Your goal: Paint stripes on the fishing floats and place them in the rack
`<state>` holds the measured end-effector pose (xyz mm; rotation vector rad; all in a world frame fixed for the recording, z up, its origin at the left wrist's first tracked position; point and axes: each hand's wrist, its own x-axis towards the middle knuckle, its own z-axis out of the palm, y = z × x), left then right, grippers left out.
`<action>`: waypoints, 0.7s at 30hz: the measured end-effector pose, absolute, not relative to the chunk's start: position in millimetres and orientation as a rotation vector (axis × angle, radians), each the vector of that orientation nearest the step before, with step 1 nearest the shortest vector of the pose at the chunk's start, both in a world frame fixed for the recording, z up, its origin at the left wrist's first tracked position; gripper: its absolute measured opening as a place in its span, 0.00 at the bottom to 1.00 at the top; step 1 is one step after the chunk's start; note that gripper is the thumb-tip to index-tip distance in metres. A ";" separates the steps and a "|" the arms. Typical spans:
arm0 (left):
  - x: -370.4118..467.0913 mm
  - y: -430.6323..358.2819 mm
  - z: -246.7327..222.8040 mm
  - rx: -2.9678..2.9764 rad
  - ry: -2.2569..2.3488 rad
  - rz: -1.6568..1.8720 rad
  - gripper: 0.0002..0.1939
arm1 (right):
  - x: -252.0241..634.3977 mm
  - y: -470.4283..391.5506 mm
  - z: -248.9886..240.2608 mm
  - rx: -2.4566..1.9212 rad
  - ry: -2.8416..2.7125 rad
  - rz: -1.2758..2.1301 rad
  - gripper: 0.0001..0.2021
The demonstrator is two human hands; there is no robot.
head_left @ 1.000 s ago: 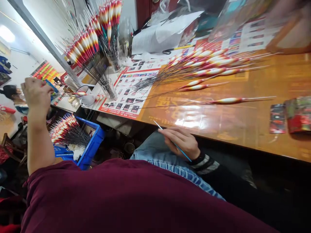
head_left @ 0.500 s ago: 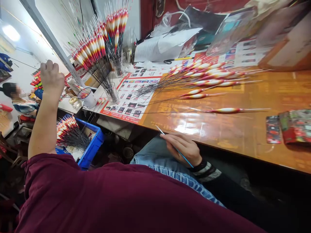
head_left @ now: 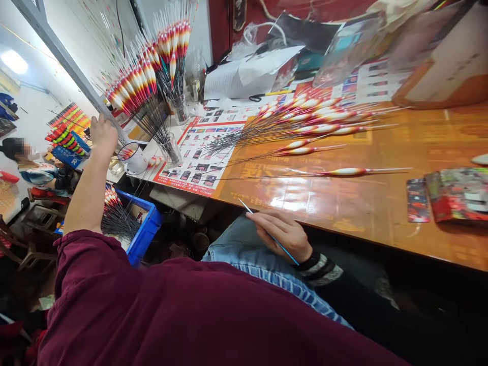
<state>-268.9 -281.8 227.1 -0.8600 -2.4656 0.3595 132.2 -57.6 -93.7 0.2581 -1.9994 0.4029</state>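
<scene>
My left hand is raised at the left, beside the grey metal post, its fingers curled; what they hold, if anything, is too small to make out. My right hand is over my jeans at the table's front edge, closed on a thin blue stick with a pale pointed tip. One red, yellow and white float lies apart on the table. Behind it, a pile of similar floats has its dark stems pointing left.
Upright floats stand in clear glasses at the back left. A white mug is near my left hand. Below it, a blue crate holds more floats. Patterned packets lie at the right. A person sits at the far left.
My left hand has moved right and down, nearer the white mug. My right hand keeps its grip on the blue stick. The whole view has shifted slightly.
</scene>
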 end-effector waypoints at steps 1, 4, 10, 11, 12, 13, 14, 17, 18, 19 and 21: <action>-271.9 -280.9 222.2 -0.853 -2.477 0.364 0.23 | 132.3 -57.6 -93.0 0.260 -2.000 0.393 0.25; -277.0 -277.0 210.0 -0.819 -2.502 0.358 0.20 | 132.1 -58.1 -91.1 0.264 -2.001 0.368 0.27; -239.5 -254.8 179.6 -0.945 -2.373 0.093 0.10 | 135.4 -59.1 -88.9 0.268 -1.989 0.442 0.27; -224.5 -248.4 170.1 -1.004 -2.340 0.076 0.10 | 137.0 -59.1 -88.4 0.257 -1.984 0.465 0.28; -207.3 -241.1 158.8 -1.054 -2.327 0.082 0.12 | 139.1 -59.0 -87.8 0.242 -1.977 0.484 0.28; -188.5 -232.7 145.8 -1.152 -2.332 0.119 0.12 | 141.4 -58.7 -86.9 0.219 -1.966 0.500 0.28; -168.5 -223.2 131.3 -1.272 -2.343 0.170 0.12 | 144.1 -58.2 -85.8 0.192 -1.953 0.512 0.29; -109.5 -187.5 84.0 -1.573 -2.293 0.188 0.11 | 153.7 -56.0 -80.3 0.126 -1.918 0.516 0.30; -92.5 -173.7 68.9 -1.702 -2.252 0.168 0.11 | 157.3 -55.1 -77.9 0.110 -1.906 0.504 0.31; -77.6 -159.5 55.2 -1.812 -2.210 0.144 0.12 | 161.1 -54.1 -75.3 0.093 -1.897 0.489 0.31; -54.8 -131.6 33.1 -1.932 -2.175 0.077 0.13 | 170.0 -52.0 -70.1 0.055 -1.885 0.446 0.32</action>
